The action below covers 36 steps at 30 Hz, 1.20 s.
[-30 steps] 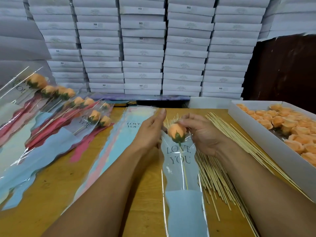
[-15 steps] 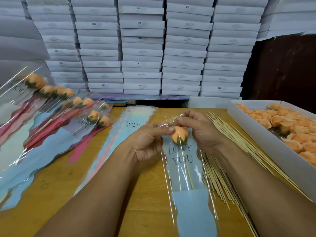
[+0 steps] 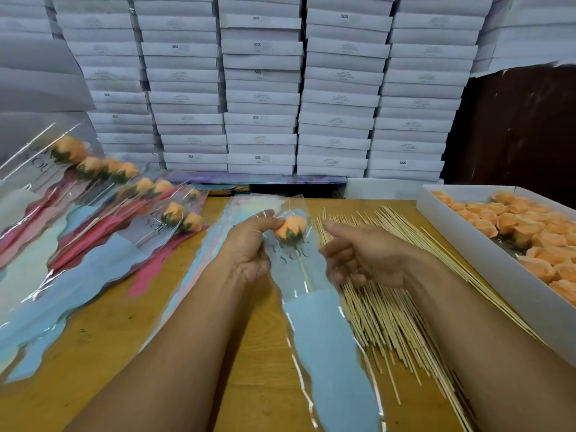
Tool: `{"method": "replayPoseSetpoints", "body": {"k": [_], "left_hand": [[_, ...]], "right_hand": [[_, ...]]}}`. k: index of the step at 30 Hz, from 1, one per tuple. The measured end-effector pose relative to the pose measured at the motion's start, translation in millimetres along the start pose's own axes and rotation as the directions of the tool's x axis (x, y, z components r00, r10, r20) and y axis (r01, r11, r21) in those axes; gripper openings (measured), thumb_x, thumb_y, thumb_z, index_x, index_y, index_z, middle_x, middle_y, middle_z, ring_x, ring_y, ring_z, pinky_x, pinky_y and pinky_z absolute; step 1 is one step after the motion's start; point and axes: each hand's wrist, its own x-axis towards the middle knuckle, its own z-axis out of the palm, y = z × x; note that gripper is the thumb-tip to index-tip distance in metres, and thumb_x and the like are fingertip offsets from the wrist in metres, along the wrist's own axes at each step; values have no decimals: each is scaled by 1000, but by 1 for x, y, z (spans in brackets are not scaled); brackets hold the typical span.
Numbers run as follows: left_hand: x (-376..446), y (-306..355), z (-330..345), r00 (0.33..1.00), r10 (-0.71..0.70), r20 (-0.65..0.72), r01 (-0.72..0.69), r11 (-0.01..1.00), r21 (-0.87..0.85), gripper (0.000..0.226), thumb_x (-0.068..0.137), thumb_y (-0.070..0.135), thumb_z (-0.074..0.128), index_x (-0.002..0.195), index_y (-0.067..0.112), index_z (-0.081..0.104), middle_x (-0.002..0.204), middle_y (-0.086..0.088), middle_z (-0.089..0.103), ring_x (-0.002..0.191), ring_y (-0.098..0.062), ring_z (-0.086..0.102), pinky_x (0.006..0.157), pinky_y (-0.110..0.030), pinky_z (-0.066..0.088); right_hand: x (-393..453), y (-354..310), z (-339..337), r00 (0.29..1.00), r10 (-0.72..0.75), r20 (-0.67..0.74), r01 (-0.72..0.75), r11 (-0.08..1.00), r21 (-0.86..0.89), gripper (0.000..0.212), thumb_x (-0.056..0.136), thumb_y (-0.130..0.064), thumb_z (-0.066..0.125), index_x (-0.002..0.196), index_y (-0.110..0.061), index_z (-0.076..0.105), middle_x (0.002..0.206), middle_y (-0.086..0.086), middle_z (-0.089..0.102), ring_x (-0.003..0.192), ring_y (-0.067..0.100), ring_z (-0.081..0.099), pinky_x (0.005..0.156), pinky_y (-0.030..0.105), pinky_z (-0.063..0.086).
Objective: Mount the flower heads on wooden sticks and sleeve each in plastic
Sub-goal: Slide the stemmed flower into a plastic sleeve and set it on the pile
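A wall of stacked white boxes (image 3: 261, 88) rises behind the wooden table (image 3: 109, 332), which carries everything else. Taking the sleeved flower (image 3: 290, 229) at the table's middle as the landmark: to its left lies a fanned heap of finished sleeved flowers (image 3: 103, 210), their orange heads toward the boxes; to its right, past a spread of bare wooden sticks (image 3: 386, 294), sits a long white tray (image 3: 467, 244) full of loose orange flower heads (image 3: 530, 232); directly beneath and to its left lies a flat pile of empty sleeves (image 3: 205, 263). The plastic sleeve (image 3: 324, 338) around the landmark flower has its long axis running from the near table edge toward the boxes, its blue printed part nearest the person and its clear open mouth at the far end. The flower head sits near that far end, bloom tilted up and slightly left, green base toward the person, with its stick (image 3: 307, 272) running down inside the sleeve toward the blue part. The left hand (image 3: 249, 244) is just left of the flower, thumb and fingers pinching the clear plastic beside the bloom. The right hand (image 3: 358, 254) is just right of the sleeve, fingers loosely curled with the thumb extended; they lie against the sleeve's clear edge, but whether they grip it cannot be told.
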Motion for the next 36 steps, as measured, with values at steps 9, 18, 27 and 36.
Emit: {"method": "replayPoseSetpoints", "body": {"k": [9,18,27,36], "left_hand": [[9,9,-8,962,126,-242,-136,990,-27,39,92,-8,50,130,2,56,119,-28,65,88,-33,70,85,-52,58],[5,25,-6,825,370,-427,-326,929,176,61,96,4,58,149,20,33,131,-12,57,92,-18,63,80,-38,58],[1,22,37,855,518,-21,-134,259,957,53,94,33,63,133,3,45,142,-19,45,130,-37,43,103,-45,42],[-37,14,50,974,121,192,-159,-243,957,40,103,40,49,75,10,51,80,-9,64,67,-24,61,52,-35,47]], "right_hand": [[-11,-4,9,808,147,571,-12,972,-234,17,87,-24,70,78,-11,76,76,10,72,44,7,60,32,13,36],[-6,-1,25,771,82,632,11,990,-141,15,93,-6,65,83,-11,73,79,14,69,41,7,56,33,13,36],[1,-2,23,970,-38,242,16,995,94,9,97,-11,62,96,-4,67,79,12,73,41,11,54,31,14,29],[10,3,23,1000,16,-17,-15,994,109,14,99,-14,61,103,-1,63,69,9,68,41,10,49,31,16,32]]}}
